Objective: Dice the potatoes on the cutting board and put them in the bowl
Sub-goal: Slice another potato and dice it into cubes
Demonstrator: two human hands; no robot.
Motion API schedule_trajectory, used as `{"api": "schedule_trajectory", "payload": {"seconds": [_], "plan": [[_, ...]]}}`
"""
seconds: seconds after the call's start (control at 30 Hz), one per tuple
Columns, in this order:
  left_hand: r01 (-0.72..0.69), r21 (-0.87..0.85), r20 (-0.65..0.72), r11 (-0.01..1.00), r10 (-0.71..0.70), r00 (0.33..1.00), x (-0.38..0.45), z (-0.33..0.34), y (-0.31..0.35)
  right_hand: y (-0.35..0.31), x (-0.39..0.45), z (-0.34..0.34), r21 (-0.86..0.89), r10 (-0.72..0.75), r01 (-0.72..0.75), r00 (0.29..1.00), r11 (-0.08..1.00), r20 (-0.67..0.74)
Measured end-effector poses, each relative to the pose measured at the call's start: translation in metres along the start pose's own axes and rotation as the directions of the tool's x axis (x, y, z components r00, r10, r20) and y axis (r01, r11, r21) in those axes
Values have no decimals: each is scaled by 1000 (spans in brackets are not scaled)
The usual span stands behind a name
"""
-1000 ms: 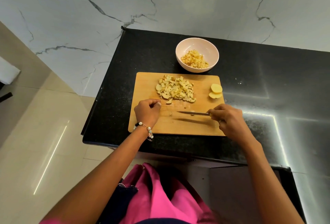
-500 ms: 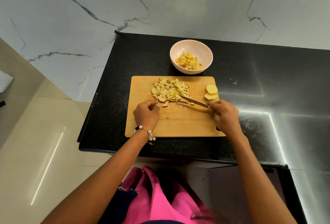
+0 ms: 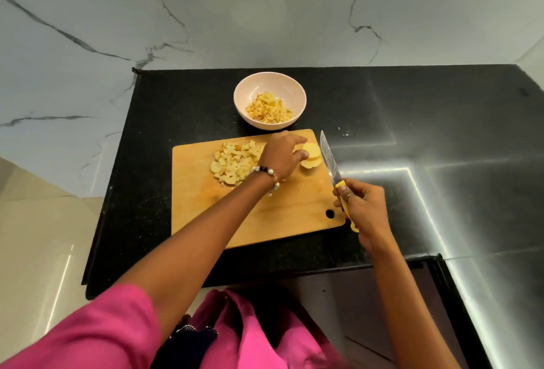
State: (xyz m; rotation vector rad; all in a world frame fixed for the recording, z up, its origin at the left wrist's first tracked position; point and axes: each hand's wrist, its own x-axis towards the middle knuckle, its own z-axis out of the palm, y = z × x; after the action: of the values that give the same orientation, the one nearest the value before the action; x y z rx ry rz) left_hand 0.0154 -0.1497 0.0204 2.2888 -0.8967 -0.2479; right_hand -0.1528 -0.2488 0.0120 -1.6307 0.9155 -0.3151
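A wooden cutting board [image 3: 273, 221] lies on the black counter. A heap of diced potato [image 3: 234, 162] sits on its far left part. At the board's far right corner lie potato slices [image 3: 311, 156], and my left hand [image 3: 281, 155] reaches across the heap and takes hold of them with its fingertips. My right hand [image 3: 363, 206] grips the yellow handle of a knife [image 3: 331, 159], blade pointing away, lifted at the board's right edge. A pale bowl [image 3: 244, 94] just behind the board holds diced potato.
The black counter [image 3: 426, 121] stretches to the right, with bright light reflections on it. A white marbled wall [image 3: 265, 9] rises behind. The counter's left edge drops to a tiled floor [image 3: 38, 251]. My pink clothing fills the bottom of the view.
My left hand moved from the board's near left across to the potato slices at the far right. My right hand pulled the knife away from the diced heap and turned it upright by the board's edge.
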Motion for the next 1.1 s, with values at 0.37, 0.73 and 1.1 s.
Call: {"api": "schedule_trajectory", "payload": {"seconds": [0.37, 0.73, 1.1], "plan": [[-212, 274, 270, 938, 137, 953, 41, 13, -12, 2, 0, 12, 4, 49, -49, 991, 999, -123], [-110, -118, 23, 987, 114, 993, -10, -14, -14, -17, -6, 26, -34, -57, 52, 987, 998, -149], [46, 16, 15, 999, -46, 999, -118, 2, -52, 19, -63, 60, -498, -417, 391, 907, 774, 64]]}}
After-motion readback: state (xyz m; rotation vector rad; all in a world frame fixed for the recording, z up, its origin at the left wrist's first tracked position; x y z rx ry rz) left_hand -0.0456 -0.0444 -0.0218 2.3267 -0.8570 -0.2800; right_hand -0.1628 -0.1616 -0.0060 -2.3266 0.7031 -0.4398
